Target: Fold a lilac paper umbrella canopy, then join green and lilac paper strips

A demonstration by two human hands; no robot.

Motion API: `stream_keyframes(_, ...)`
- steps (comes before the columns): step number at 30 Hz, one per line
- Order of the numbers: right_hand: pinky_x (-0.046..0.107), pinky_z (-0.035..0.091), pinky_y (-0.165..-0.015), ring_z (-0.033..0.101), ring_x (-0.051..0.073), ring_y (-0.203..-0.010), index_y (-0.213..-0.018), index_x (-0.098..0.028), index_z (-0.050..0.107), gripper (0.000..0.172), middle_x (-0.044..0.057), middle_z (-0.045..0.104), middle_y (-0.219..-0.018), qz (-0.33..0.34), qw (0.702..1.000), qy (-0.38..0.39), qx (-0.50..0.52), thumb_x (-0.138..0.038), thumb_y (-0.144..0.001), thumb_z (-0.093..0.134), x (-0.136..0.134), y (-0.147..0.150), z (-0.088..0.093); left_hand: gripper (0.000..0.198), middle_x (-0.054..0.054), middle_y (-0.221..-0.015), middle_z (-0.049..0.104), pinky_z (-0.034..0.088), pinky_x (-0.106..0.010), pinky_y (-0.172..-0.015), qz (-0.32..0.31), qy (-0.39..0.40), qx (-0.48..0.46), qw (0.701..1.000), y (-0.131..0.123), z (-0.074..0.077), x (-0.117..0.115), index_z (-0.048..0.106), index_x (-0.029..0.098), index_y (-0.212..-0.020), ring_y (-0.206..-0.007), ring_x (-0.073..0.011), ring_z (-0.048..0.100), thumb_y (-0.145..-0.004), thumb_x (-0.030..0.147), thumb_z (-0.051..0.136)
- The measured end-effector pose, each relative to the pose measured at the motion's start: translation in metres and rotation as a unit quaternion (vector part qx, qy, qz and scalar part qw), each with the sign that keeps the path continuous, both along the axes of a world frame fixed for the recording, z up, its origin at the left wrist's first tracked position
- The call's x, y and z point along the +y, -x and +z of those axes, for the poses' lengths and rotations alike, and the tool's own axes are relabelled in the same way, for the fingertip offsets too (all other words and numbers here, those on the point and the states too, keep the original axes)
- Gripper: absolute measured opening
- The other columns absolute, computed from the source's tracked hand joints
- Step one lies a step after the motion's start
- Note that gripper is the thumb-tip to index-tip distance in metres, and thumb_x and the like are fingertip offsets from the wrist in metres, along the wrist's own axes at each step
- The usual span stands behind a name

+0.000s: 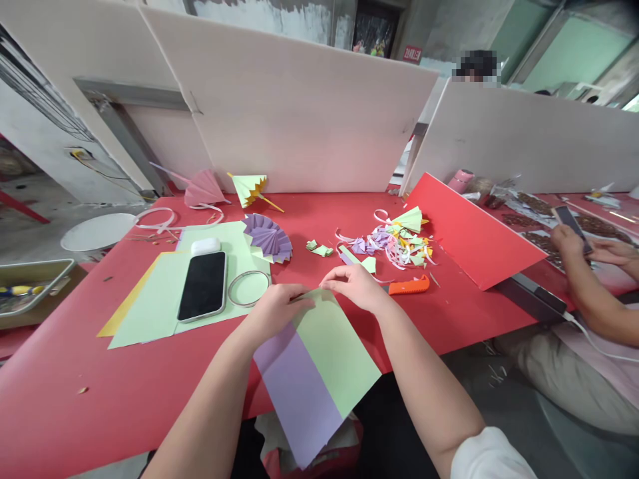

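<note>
Both hands hold the far edge of a sheet that shows a light green part (pixel 339 352) and a purple part (pixel 302 392), tilted over the table's front edge. My left hand (pixel 279 309) has its fingers closed on the top left of the sheet. My right hand (pixel 354 285) pinches the top edge beside it. Just beyond my right hand lie a small green and purple strip (pixel 368 264) and an orange cutter (pixel 409 286). A purple pleated paper fan (pixel 269 237) rests beyond my left hand.
On the red table (pixel 164 386), a phone (pixel 202 286), white case (pixel 205 247) and tape ring (pixel 248 289) lie on green sheets (pixel 150 303). Paper scraps (pixel 399 243) are piled at right, beside a red board (pixel 469 233). A person's hands (pixel 569 239) hold a phone.
</note>
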State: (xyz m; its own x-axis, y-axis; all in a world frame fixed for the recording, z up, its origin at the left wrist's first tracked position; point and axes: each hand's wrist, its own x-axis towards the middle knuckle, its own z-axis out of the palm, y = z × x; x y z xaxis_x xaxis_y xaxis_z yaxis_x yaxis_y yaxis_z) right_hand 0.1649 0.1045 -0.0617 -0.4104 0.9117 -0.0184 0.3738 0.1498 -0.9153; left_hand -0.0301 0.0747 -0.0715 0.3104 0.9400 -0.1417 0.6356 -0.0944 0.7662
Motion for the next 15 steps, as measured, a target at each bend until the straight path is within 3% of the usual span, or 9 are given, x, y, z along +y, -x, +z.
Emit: stream_keyframes(15,0.029,0.045,-0.07,0.06,0.014,-0.074,-0.074,-0.022,0.067,0.011,0.001,0.068,-0.078,-0.019,0.999,-0.042,-0.013,-0.032,-0.075,0.062,-0.0044,0.0033,0.0043,0.035,0.005,-0.056,0.026,0.02,-0.024,-0.048,-0.001,-0.001,-0.008,1.0,-0.0024,-0.0021,-0.0002,0.033,0.019,-0.058,-0.052,-0.0099,0.025,-0.078,0.041,0.05)
